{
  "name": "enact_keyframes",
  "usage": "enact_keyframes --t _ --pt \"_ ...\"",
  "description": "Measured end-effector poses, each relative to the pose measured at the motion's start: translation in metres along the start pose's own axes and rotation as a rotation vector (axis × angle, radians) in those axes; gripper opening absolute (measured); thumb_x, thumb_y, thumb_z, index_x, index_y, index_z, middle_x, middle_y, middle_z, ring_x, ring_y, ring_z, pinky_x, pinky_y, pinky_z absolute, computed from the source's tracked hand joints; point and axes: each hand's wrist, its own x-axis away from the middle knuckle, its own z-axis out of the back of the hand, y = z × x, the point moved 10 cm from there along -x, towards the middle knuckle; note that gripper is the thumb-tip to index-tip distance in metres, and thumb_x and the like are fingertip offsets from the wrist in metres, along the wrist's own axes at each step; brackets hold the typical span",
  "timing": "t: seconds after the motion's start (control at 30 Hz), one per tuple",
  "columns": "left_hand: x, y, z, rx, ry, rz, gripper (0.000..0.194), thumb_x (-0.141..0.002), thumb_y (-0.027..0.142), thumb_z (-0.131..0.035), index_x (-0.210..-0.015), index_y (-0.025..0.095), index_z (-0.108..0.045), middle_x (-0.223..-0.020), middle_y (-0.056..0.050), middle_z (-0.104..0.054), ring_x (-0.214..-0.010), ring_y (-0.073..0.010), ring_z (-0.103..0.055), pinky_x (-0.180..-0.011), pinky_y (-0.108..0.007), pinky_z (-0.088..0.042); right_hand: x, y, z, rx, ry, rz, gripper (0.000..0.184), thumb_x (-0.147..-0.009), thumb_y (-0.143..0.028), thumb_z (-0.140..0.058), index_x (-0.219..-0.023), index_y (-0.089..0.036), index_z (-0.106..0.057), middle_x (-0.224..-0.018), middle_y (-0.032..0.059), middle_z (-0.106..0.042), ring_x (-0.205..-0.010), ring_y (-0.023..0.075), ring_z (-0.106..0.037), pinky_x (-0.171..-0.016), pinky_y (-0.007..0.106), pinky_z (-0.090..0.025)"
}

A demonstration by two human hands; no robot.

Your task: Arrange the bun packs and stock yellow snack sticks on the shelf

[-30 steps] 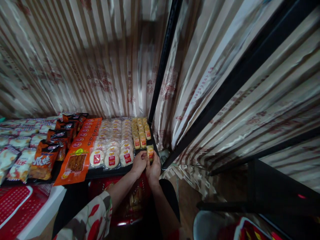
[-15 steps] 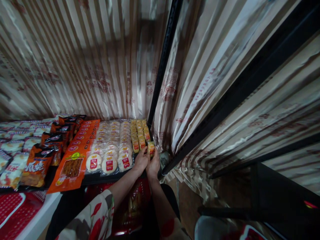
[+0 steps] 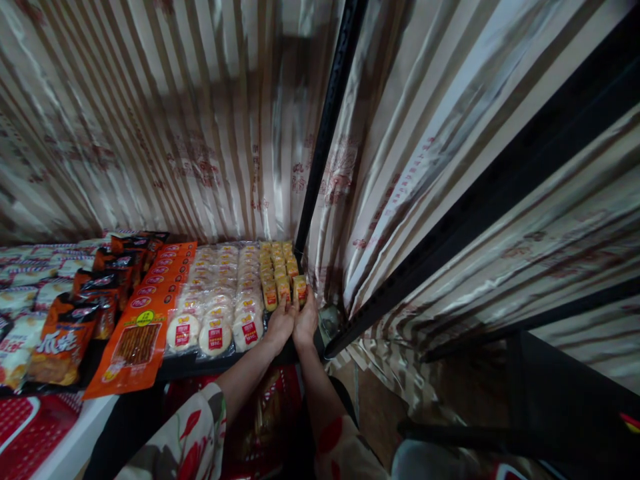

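Both hands are bunched together at the shelf's [image 3: 210,363] front right corner. The right hand [image 3: 306,323] pinches a small yellow snack pack [image 3: 300,289], holding it at the near end of the yellow pack rows [image 3: 278,267]. The left hand [image 3: 281,325] has its fingers pressed together against the pack next to it. Round white cakes [image 3: 216,313] sit just left, then flat orange packets [image 3: 143,327], with striped curtain [image 3: 175,120] behind.

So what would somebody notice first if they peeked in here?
Probably the shiny striped curtain filling the back and right. Below it, a shelf packed with snack rows: bright orange packets at left, round white cakes in the middle. At the shelf's right end, both hands, left hand and right hand, touch small yellow packets.
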Motion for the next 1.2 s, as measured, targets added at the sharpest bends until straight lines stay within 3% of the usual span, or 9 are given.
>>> enact_keyframes --t 0.2,0.6,0.8,1.07,1.2 --pt "-0.001 0.0 -0.005 -0.017 -0.037 -0.022 0.054 -0.085 0.027 -0.042 -0.137 0.013 -0.035 -0.137 -0.011 -0.043 -0.128 -0.0169 -0.038 -0.105 -0.026 -0.029 -0.008 0.002 -0.007 -0.003 -0.017 0.001 0.053 -0.076 -0.022 -0.041 -0.127 -0.009 -0.043 -0.127 0.0171 -0.051 -0.117 0.0236 -0.047 -0.098 0.039 -0.037" --pt "-0.006 -0.005 -0.004 -0.028 -0.027 -0.049 0.051 -0.082 0.028 -0.049 -0.131 0.016 -0.044 -0.138 -0.008 -0.043 -0.128 -0.0178 -0.039 -0.107 -0.027 -0.027 -0.015 0.011 -0.017 -0.104 -0.024 0.044 0.046 -0.075 -0.022 -0.044 -0.12 -0.014 -0.05 -0.114 0.0125 -0.058 -0.102 0.0201 -0.053 -0.094 0.037 -0.04" --pt "-0.007 -0.005 -0.005 -0.035 -0.03 -0.062 0.051 -0.082 0.027 -0.048 -0.132 0.015 -0.043 -0.137 -0.009 -0.044 -0.126 -0.0175 -0.042 -0.106 -0.027 -0.029 -0.008 0.011 -0.013 -0.059 -0.022 0.054 0.046 -0.078 -0.024 -0.041 -0.12 -0.009 -0.05 -0.117 0.0167 -0.055 -0.111 0.0223 -0.048 -0.098 0.039 -0.036" --pt "-0.004 0.0 -0.006 -0.08 -0.045 -0.015 0.056 -0.086 0.041 -0.043 -0.132 0.009 -0.041 -0.133 -0.015 -0.047 -0.123 -0.0191 -0.045 -0.105 -0.028 -0.03 -0.003 0.011 -0.02 -0.014 -0.053 0.109 0.045 -0.079 -0.016 -0.035 -0.119 -0.016 -0.055 -0.121 0.012 -0.055 -0.116 0.0197 -0.045 -0.099 0.039 -0.035" --pt "-0.001 0.004 -0.004 -0.085 -0.035 -0.017 0.052 -0.085 0.04 -0.045 -0.128 0.012 -0.047 -0.132 -0.014 -0.049 -0.122 -0.0196 -0.046 -0.105 -0.028 -0.03 -0.003 0.013 -0.022 -0.002 -0.074 0.106 0.047 -0.078 -0.015 -0.034 -0.12 -0.016 -0.055 -0.125 0.0124 -0.052 -0.119 0.0204 -0.043 -0.1 0.041 -0.035"
